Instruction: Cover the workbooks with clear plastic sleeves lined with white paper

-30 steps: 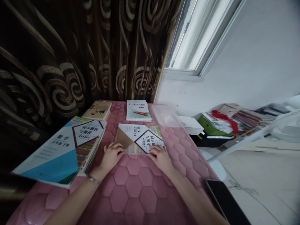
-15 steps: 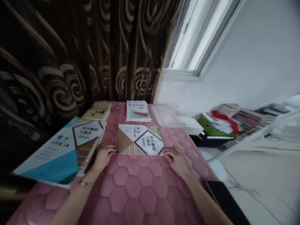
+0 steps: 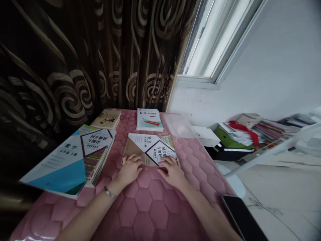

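A workbook (image 3: 147,144) with a white, brown and striped cover lies flat on the pink hexagon-patterned table cover (image 3: 140,211). My left hand (image 3: 130,169), with a silver bangle at its wrist, rests on the near left corner of this workbook, its fingers slightly bent and not gripping. On the near right part lies my right hand (image 3: 173,171), palm down, fingers spread over the cover. Both hands are open, and they hide portions of the workbook's near edge. To the left stands a stack of books topped by a white and blue workbook (image 3: 62,160).
Farther back are a tan book stack (image 3: 107,118), a pile of white booklets (image 3: 149,119) and a clear plastic sheet or case (image 3: 179,125). A phone (image 3: 243,217) lies by the right edge. Papers and a green folder (image 3: 234,142) fill a shelf beyond.
Both hands have moved inward from the workbook's near corners onto its cover. The workbook itself stays in about the same place, while the view has shifted slightly.
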